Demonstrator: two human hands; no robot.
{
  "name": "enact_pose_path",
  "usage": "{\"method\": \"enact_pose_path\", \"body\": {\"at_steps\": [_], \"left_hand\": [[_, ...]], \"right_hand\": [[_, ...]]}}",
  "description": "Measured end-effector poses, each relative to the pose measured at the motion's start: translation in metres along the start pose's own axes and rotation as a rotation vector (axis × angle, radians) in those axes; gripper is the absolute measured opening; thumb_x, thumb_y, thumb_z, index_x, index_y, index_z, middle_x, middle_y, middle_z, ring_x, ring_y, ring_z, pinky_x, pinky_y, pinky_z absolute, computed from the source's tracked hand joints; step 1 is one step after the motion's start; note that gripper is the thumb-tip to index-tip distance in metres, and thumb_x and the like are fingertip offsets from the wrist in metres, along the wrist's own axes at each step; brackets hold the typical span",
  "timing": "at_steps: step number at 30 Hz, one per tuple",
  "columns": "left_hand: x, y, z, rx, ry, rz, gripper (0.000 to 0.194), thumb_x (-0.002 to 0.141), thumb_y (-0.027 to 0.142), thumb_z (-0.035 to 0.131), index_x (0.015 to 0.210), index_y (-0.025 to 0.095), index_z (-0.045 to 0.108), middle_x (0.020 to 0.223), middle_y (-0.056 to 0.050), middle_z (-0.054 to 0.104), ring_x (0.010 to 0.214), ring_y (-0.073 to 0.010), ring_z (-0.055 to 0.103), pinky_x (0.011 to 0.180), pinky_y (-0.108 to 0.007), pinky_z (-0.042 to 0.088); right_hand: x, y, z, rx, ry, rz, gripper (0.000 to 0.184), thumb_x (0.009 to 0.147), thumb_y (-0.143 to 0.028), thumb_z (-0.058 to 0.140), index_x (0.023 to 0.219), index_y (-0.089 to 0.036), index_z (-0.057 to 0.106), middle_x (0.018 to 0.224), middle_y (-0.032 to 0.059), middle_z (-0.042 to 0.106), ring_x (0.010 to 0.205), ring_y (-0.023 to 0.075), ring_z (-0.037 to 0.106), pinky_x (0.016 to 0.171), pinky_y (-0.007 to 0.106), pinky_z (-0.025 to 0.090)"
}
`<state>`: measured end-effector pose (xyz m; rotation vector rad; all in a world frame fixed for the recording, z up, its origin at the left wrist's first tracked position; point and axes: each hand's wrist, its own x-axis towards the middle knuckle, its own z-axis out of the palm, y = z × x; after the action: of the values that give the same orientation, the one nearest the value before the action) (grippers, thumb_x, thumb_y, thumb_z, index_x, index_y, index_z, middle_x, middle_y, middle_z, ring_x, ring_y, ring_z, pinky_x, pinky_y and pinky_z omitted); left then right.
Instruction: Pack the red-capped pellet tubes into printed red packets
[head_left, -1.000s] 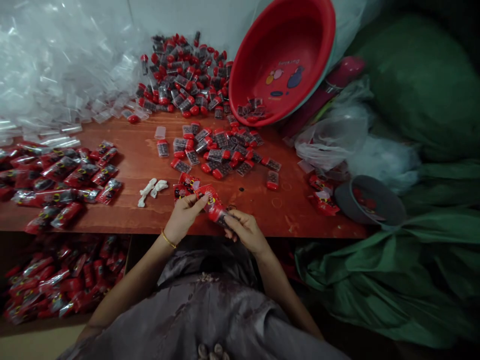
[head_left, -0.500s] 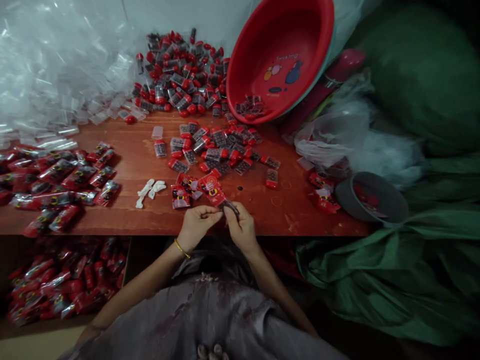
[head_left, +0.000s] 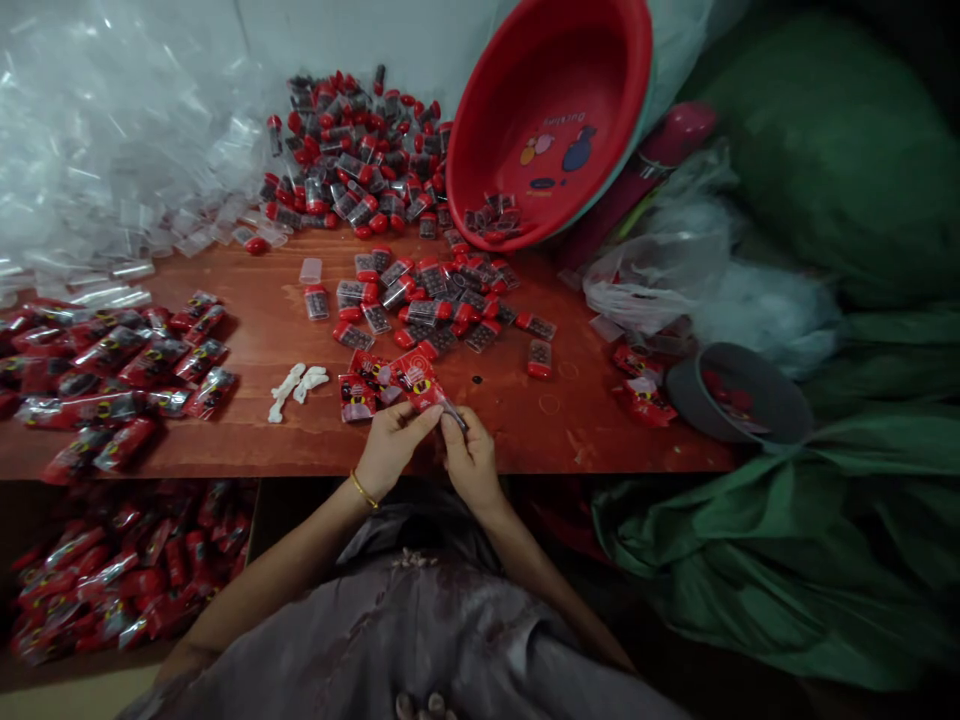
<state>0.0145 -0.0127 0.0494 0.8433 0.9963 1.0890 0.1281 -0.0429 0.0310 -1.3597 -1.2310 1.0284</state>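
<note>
A glossy red printed plastic packet (head_left: pixel 417 378) slants away from two bare hands; the left hand (head_left: pixel 390 448) and right hand (head_left: pixel 472 460) pinch its near end, thumbs close together; beyond the grip lie small clear plastic boxes with rounded red caps and dark contents (head_left: pixel 429 311); to its left, crumpled white strips (head_left: pixel 283 388); farther beyond and rightward, a tilted round red plastic basin (head_left: pixel 555 75); beneath, a smooth reddish-brown wooden table (head_left: pixel 259 310); behind, a pale wall (head_left: pixel 375 30); right, rumpled green fabric (head_left: pixel 757 560).
</note>
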Motion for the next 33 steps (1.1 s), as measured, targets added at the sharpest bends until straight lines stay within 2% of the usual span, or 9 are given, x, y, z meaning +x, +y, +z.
{"method": "enact_pose_path", "body": {"at_steps": [5,9,12,14,16,19,22,27,33], "left_hand": [[0.0,0.003,0.001,-0.119,0.029,-0.021,0.035,0.065,0.049,0.073,0.074,0.015,0.072,0.073,-0.004,0.071,0.069,-0.0138,0.061,0.073,-0.028,0.049],[0.002,0.004,0.002,-0.115,0.051,-0.045,0.032,0.061,0.04,0.079,0.078,0.014,0.073,0.076,-0.006,0.073,0.071,-0.0159,0.065,0.072,-0.028,0.052],[0.001,0.006,0.003,-0.133,0.002,-0.122,0.035,0.062,0.042,0.077,0.082,0.013,0.073,0.064,-0.004,0.069,0.054,-0.0134,0.062,0.052,-0.024,0.05],[0.001,0.011,0.002,-0.126,-0.068,-0.196,0.043,0.065,0.047,0.073,0.092,0.013,0.072,0.054,-0.001,0.064,0.039,-0.0121,0.055,0.037,-0.023,0.042],[0.002,0.017,0.001,-0.13,-0.102,-0.209,0.048,0.067,0.051,0.07,0.099,0.014,0.07,0.048,0.001,0.06,0.034,-0.0116,0.051,0.032,-0.022,0.037],[0.004,0.022,0.001,-0.172,-0.048,-0.112,0.047,0.066,0.052,0.07,0.094,0.014,0.071,0.058,-0.002,0.065,0.043,-0.0105,0.054,0.04,-0.022,0.043],[0.002,0.015,0.005,-0.183,-0.02,-0.048,0.045,0.068,0.052,0.069,0.093,0.015,0.071,0.07,-0.004,0.068,0.046,-0.0081,0.052,0.043,-0.02,0.043],[-0.006,0.0,0.012,-0.081,-0.099,-0.097,0.047,0.074,0.05,0.065,0.105,0.015,0.069,0.05,0.002,0.057,0.036,-0.0063,0.043,0.036,-0.019,0.036],[0.0,0.01,0.004,-0.15,-0.01,-0.009,0.042,0.066,0.048,0.073,0.092,0.015,0.072,0.078,-0.005,0.07,0.048,-0.0041,0.048,0.043,-0.016,0.039]], "right_hand": [[0.002,-0.003,-0.003,0.081,-0.135,0.029,0.03,0.089,-0.049,0.044,0.082,-0.021,0.052,0.057,-0.0049,0.047,0.048,0.0092,0.044,0.045,0.021,0.037],[0.002,-0.007,0.002,0.153,-0.188,0.052,0.03,0.086,-0.05,0.05,0.088,-0.02,0.056,0.057,-0.0062,0.045,0.045,0.0076,0.041,0.043,0.02,0.036],[0.0,-0.007,0.011,0.326,-0.154,0.155,0.031,0.085,-0.052,0.051,0.09,-0.021,0.055,0.054,-0.0083,0.042,0.039,0.0064,0.036,0.039,0.02,0.036],[0.0,-0.006,0.015,0.464,-0.155,0.205,0.031,0.084,-0.053,0.052,0.091,-0.023,0.053,0.056,-0.0088,0.045,0.037,0.006,0.036,0.037,0.02,0.037],[0.0,-0.007,0.013,0.525,-0.184,0.205,0.03,0.084,-0.052,0.053,0.094,-0.024,0.053,0.061,-0.0078,0.051,0.038,0.0056,0.039,0.04,0.021,0.041],[0.0,-0.01,0.004,0.429,-0.19,0.13,0.027,0.086,-0.048,0.052,0.096,-0.022,0.054,0.068,-0.0055,0.057,0.041,0.0051,0.043,0.045,0.021,0.043],[-0.002,-0.012,0.0,0.28,-0.107,0.069,0.025,0.089,-0.044,0.048,0.097,-0.021,0.055,0.069,-0.004,0.059,0.041,0.0057,0.045,0.043,0.021,0.039],[-0.006,-0.009,0.009,0.128,0.064,0.016,0.026,0.087,-0.044,0.05,0.094,-0.021,0.059,0.075,0.0006,0.063,0.053,0.0096,0.052,0.044,0.021,0.04],[-0.004,-0.013,0.009,0.226,-0.043,0.065,0.029,0.086,-0.049,0.051,0.093,-0.021,0.054,0.067,-0.0035,0.061,0.038,0.0062,0.047,0.037,0.019,0.037]]}}
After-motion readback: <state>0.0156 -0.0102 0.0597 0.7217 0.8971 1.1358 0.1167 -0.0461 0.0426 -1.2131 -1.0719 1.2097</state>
